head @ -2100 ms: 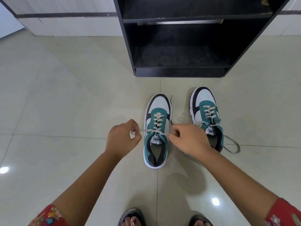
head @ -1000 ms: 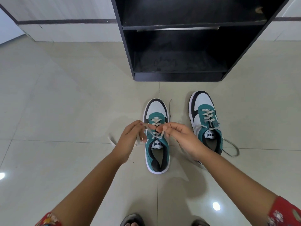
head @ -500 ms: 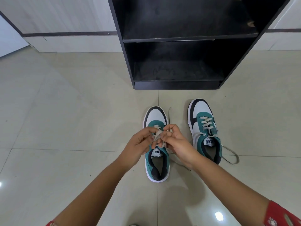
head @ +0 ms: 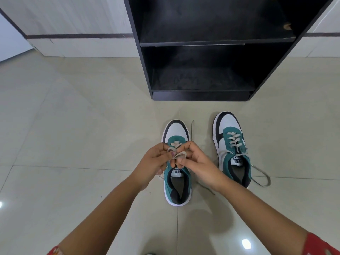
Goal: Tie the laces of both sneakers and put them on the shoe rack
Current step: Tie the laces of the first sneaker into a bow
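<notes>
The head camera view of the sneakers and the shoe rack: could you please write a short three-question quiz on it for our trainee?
1. True or false: the right sneaker already has a finished bow.
2. Which sneaker are the left hand and the right hand working on? A) the left sneaker B) the right sneaker C) neither
3. Fill in: both sneakers stand on the ___, in front of the black shoe rack.

Key
1. False: its laces lie loose, one end trailing on the floor.
2. A: both hands pinch its lace above the tongue.
3. Floor: the two shelves in view hold no shoes.
</notes>
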The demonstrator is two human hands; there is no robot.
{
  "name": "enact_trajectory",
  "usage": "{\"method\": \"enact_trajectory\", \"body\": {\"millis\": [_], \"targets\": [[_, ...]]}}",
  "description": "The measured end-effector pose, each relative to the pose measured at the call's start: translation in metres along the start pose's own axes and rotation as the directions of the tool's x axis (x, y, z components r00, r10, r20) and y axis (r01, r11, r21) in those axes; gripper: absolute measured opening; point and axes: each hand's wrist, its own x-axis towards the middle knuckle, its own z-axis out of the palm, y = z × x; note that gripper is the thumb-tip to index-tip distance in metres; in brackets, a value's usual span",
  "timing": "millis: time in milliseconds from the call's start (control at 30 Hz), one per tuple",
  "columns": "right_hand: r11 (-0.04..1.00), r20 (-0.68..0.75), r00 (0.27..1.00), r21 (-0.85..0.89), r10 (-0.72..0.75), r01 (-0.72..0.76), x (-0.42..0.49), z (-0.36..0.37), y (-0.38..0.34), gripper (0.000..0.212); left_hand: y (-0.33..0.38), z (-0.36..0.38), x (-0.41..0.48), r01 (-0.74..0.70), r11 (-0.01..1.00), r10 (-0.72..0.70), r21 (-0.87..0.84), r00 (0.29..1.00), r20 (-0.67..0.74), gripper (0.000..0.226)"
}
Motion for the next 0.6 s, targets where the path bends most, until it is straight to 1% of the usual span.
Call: {"method": "enact_trajectory", "body": {"millis": [67, 167, 200, 233, 267, 300, 333, 367, 400, 467, 500, 567, 600], "targets": [[1.0, -0.039, 0.999, 0.027, 0.004, -0.003, 0.0, -0.002, 0.002, 0.008, 0.001, -0.001, 0.0, -0.003, 1.0, 0.003, -0.03, 1.0, -0.001, 0.006], [0.994, -0.127, 0.991, 0.1, 0.05, -0.037, 0.003, -0.003, 0.0, 0.006, 0.003, -0.002, 0.0, -0.045, 0.999, 0.044, -0.03, 0.999, -0.022, 0.003], [0.991, -0.157, 0.984, 0.123, 0.079, -0.06, 0.003, -0.003, -0.001, 0.006, 0.003, -0.002, 0.0, -0.082, 0.996, 0.083, 0.03, 0.995, -0.049, 0.005], [0.985, -0.176, 0.978, 0.146, 0.115, -0.089, 0.003, -0.002, -0.004, 0.008, 0.001, -0.002, 0.0, -0.13, 0.978, 0.146, 0.164, 0.985, -0.089, 0.009], [0.979, -0.186, 0.971, 0.163, 0.15, -0.12, 0.004, -0.002, -0.006, 0.012, 0.0, -0.002, 0.0, -0.173, 0.918, 0.23, 0.356, 0.965, -0.124, 0.012], [0.974, -0.185, 0.966, 0.17, 0.181, -0.15, 0.004, -0.001, -0.007, 0.015, -0.002, -0.003, 0.0, -0.208, 0.813, 0.329, 0.544, 0.935, -0.135, 0.013], [0.971, -0.181, 0.962, 0.164, 0.205, -0.176, 0.005, 0.0, -0.009, 0.019, -0.003, -0.003, 0.0, -0.259, 0.687, 0.44, 0.679, 0.892, -0.105, 0.013], [0.967, -0.177, 0.958, 0.153, 0.228, -0.202, 0.006, 0.0, -0.011, 0.021, -0.003, -0.004, 0.0, -0.329, 0.571, 0.533, 0.752, 0.846, -0.034, 0.012], [0.963, -0.175, 0.953, 0.148, 0.248, -0.224, 0.008, 0.001, -0.012, 0.021, -0.002, -0.003, -0.001, -0.396, 0.472, 0.589, 0.788, 0.807, 0.052, 0.011], [0.952, -0.178, 0.942, 0.17, 0.284, -0.254, 0.011, 0.003, -0.012, 0.017, -0.001, -0.001, -0.001, -0.484, 0.313, 0.637, 0.817, 0.745, 0.197, 0.009], [0.944, -0.181, 0.937, 0.199, 0.298, -0.262, 0.012, 0.004, -0.011, 0.015, 0.0, -0.002, -0.001, -0.503, 0.247, 0.651, 0.828, 0.719, 0.243, 0.006], [0.915, -0.175, 0.928, 0.303, 0.328, -0.266, 0.014, 0.005, -0.007, 0.012, 0.0, -0.004, 0.0, -0.496, 0.142, 0.682, 0.857, 0.677, 0.278, 0.011], [0.894, -0.165, 0.925, 0.36, 0.343, -0.267, 0.014, 0.005, -0.005, 0.011, -0.002, -0.006, 0.001, -0.484, 0.097, 0.683, 0.87, 0.668, 0.295, 0.011]]}}
